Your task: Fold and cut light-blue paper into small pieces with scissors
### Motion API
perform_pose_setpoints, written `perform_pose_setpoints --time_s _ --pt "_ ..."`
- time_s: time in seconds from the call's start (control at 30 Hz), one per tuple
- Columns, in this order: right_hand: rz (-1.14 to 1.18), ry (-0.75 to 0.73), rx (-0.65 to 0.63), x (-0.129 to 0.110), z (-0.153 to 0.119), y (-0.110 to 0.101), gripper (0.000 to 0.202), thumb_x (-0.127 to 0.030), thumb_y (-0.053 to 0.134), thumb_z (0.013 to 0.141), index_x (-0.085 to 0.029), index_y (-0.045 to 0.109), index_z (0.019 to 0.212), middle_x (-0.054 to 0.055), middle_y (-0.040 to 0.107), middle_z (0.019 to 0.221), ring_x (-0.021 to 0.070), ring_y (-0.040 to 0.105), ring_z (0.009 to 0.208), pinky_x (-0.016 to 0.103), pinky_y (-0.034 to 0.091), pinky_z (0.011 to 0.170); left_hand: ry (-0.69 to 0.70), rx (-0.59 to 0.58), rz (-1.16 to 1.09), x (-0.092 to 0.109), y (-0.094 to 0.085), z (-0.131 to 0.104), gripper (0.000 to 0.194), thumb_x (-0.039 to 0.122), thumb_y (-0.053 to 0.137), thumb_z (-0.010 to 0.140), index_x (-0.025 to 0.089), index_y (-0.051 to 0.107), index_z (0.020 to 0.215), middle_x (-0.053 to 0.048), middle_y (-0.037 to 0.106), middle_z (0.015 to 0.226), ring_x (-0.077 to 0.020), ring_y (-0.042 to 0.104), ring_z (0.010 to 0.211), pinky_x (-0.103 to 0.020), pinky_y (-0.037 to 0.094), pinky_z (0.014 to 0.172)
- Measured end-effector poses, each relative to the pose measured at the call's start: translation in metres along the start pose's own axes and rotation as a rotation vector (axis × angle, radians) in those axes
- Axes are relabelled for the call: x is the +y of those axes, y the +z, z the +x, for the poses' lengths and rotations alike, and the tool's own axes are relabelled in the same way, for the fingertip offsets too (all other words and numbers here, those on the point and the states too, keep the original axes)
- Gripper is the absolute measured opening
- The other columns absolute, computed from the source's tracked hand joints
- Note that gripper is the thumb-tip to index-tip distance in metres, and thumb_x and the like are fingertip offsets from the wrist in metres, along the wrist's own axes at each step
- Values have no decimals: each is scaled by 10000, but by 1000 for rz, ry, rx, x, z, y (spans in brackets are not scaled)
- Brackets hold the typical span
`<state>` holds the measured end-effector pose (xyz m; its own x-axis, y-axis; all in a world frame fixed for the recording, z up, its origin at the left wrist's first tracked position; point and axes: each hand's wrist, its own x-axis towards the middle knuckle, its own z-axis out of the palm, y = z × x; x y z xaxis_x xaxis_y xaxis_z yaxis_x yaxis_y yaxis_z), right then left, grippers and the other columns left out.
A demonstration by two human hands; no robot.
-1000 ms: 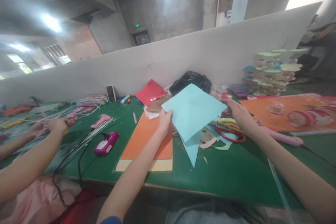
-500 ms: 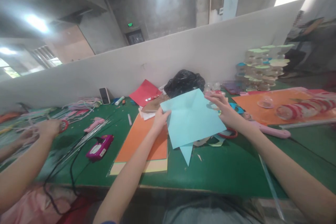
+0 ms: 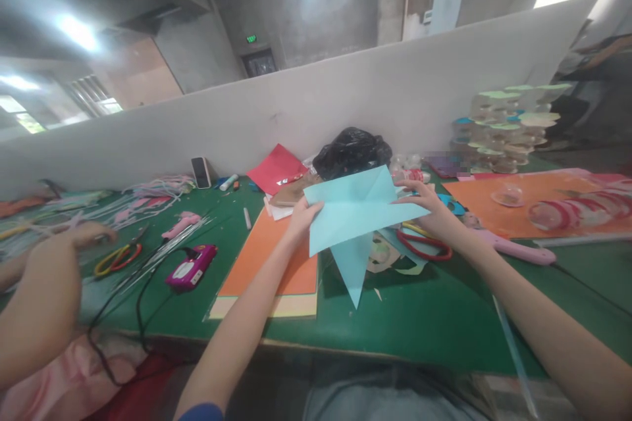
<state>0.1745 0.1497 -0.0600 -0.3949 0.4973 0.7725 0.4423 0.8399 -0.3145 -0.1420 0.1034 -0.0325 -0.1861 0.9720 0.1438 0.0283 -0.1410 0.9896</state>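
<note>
A sheet of light blue paper [image 3: 355, 214] is held up in front of me, bent along a crease across its middle. Its lower right corner sticks out, and a pointed triangular part hangs below. My left hand [image 3: 302, 216] pinches the left edge with the thumb on top. At the right edge, my right hand [image 3: 422, 202] grips the paper with its fingers bent; part of that grip is hidden. Beneath the paper lie red-handled scissors [image 3: 427, 248] and some paper scraps [image 3: 385, 255]. Orange paper sheets [image 3: 269, 263] lie under my left forearm.
A co-worker's hand [image 3: 91, 235] is at the left, near yellow-and-red scissors [image 3: 118, 260]. A magenta box [image 3: 191, 268] with cables, a black plastic bag [image 3: 351, 152], a pink glue gun [image 3: 518, 247] and a red-striped bottle piece [image 3: 575, 212] lie on the green table [image 3: 424, 335].
The blue paper has bent along its crease, its lower half tipping up, and more of the hanging triangle shows. The co-worker's hand has come away from the scissors, which now lie on the table.
</note>
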Motion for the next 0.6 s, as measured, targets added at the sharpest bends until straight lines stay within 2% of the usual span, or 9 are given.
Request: perform_pose_setpoints --time_s 0.2,0.3,0.47,0.6 --pt "-173 -55 -93 -22 -2 -7 478 -51 493 853 -328 746 1148 89 547 1362 302 547 1136 559 514 934 1 48 -71 2 3 -3 377 338 786 626 168 719 955 -88 761 1010 -227 684 816 -350 530 780" --pt "-221 -84 -178 -28 -3 -5 555 -10 443 857 -361 746 1163 69 555 1390 325 513 1179 586 504 935 0 64 -77 2 4 -4 354 308 778 621 166 727 940 -98 759 1035 -241 687 835 -362 529 792" --pt "-161 -109 -230 -23 -4 1 436 -91 516 877 -386 791 1042 44 577 1369 338 479 1180 604 489 939 24 75 -48 1 2 -1 360 316 772 620 161 720 942 -110 752 1047 -250 685 858 -379 525 812" --pt "-37 -15 -183 -23 -4 6 256 -278 570 927 -379 798 980 38 565 1373 338 463 1206 624 452 996 43 98 -35 0 2 3 372 341 802 590 164 702 902 -84 755 950 -240 673 829 -360 524 786"
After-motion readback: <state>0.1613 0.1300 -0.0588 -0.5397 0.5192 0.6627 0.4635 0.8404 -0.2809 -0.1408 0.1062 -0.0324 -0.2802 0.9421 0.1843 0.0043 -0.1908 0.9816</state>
